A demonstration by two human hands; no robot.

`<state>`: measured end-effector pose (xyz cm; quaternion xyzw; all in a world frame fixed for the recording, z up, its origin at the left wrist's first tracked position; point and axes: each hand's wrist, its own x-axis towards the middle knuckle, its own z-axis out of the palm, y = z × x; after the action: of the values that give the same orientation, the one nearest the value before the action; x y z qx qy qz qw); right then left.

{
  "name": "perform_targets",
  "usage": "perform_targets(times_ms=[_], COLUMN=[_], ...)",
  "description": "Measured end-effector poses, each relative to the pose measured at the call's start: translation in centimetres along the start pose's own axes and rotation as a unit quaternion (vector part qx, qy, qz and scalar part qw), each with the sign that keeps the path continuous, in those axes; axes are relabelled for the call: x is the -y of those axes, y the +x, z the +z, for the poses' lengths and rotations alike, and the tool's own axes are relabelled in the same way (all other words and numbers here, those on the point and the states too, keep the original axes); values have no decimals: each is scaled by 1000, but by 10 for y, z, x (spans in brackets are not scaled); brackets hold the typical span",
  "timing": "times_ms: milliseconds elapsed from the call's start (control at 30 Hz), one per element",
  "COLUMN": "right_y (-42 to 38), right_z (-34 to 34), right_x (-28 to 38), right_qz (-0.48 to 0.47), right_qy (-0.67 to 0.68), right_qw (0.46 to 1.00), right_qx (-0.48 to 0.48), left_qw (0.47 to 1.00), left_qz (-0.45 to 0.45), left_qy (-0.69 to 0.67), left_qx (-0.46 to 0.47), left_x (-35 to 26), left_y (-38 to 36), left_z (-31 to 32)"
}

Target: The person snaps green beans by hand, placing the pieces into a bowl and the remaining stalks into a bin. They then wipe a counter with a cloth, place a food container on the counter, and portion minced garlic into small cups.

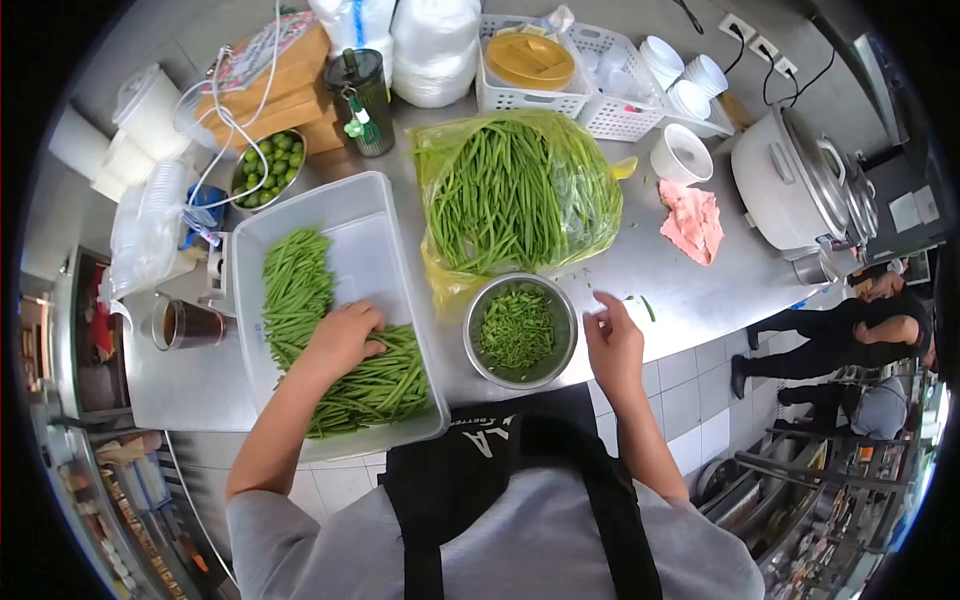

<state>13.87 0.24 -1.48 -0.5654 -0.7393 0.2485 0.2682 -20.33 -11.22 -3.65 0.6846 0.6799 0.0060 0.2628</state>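
Observation:
My left hand rests on the green beans in the clear plastic tub, its fingers curled down onto them; whether it grips any is hidden. To the right of the steel bowl, my right hand hovers over the counter edge with its fingers apart. Small cut green pieces lie inside that bowl. Behind it, a yellow plastic bag lies open around a large pile of long green beans. A small green piece lies on the counter beside my right hand.
A pink cloth and a white bowl are at the right, near a large cooker. A glass of dark drink stands left of the tub. Two people stand farther right.

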Motion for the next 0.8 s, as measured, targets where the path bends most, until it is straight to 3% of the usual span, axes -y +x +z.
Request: perform_targets(times_ms=[67,200,267,367,533,667,800], right_y=[22,73,99,120,113,118,123], right_z=[16,62,99,125,133,125,117], right_x=[17,47,49,57,46,38,30], right_qz=[-58,-197,-154,-82,-86,-134,-71], right_qy=[73,23,-127,-236,-255,-178,-21], right_qw=[995,979,974,953,956,972,991], right_qx=[-33,56,103,170,115,69,111], left_qw=[999,997,995,979,947,930,899], left_qz=[-14,-47,-39,-49,-6,33,46], left_qy=[2,-39,-57,-72,-169,-233,-352], left_qx=[-31,-44,-71,-186,-272,-281,-258], left_x=[6,1,-14,-45,-90,-105,-112], left_y=[2,-1,-10,-17,-24,-14,11], left_z=[9,6,-11,-31,-35,-34,-38])
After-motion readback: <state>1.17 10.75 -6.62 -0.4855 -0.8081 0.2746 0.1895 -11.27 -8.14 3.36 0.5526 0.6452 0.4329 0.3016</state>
